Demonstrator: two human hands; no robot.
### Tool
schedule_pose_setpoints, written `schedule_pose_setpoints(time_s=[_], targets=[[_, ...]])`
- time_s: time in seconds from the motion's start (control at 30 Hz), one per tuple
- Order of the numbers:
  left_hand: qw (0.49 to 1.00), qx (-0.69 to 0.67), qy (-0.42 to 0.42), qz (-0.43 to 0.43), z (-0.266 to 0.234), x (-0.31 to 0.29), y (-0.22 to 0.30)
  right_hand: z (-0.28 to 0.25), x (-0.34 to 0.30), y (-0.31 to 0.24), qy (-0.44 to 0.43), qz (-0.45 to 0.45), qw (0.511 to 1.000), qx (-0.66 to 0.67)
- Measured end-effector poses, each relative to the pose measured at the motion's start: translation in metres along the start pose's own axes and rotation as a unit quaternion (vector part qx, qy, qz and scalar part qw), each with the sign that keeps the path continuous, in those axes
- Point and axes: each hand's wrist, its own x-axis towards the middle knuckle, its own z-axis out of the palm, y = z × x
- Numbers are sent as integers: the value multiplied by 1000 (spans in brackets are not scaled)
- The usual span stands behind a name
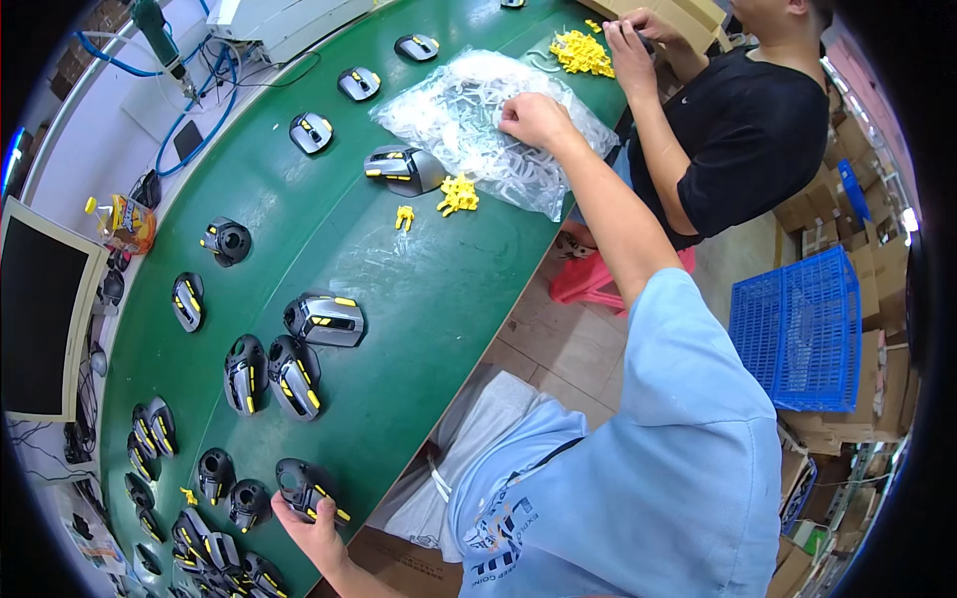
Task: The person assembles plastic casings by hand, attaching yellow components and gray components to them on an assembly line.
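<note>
At the near left edge of the green table (429, 289), my left hand (317, 536) grips a black-and-grey computer mouse (301, 484) with yellow side strips. Its thumb and fingers close around the lower end of the shell. My right arm reaches far across to a clear plastic bag (449, 105) full of small whitish translucent parts. Over those parts my right hand (538, 122) is curled with its fingers closed; what they pinch, if anything, is hidden. Beside the bag lie another mouse (402, 169), a small heap of yellow plastic pieces (459, 195) and a loose yellow piece (404, 217).
More mice (324, 319) are spread along the table, with a dense cluster (214, 548) at the near left. A co-worker (748, 130) sits at the right by a yellow pile (581, 54). A monitor (45, 309), bottle (127, 224) and hanging electric screwdriver (159, 40) line the left; a blue crate (797, 334) stands right.
</note>
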Motion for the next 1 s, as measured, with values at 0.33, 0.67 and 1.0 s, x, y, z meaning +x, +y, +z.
schedule_pose_setpoints(time_s=[0.33, 0.67, 1.0], targets=[[970, -233, -2, -68, 32, -2, 14, -44, -115, -138, 128, -315, 855, 392], [973, -220, -62, -37, 56, -9, 31, -3, -215, -319, -128, -672, 630, 368], [963, -251, -87, -39, 47, -16, 21, 17, -237, -337, -150, -601, 643, 450]])
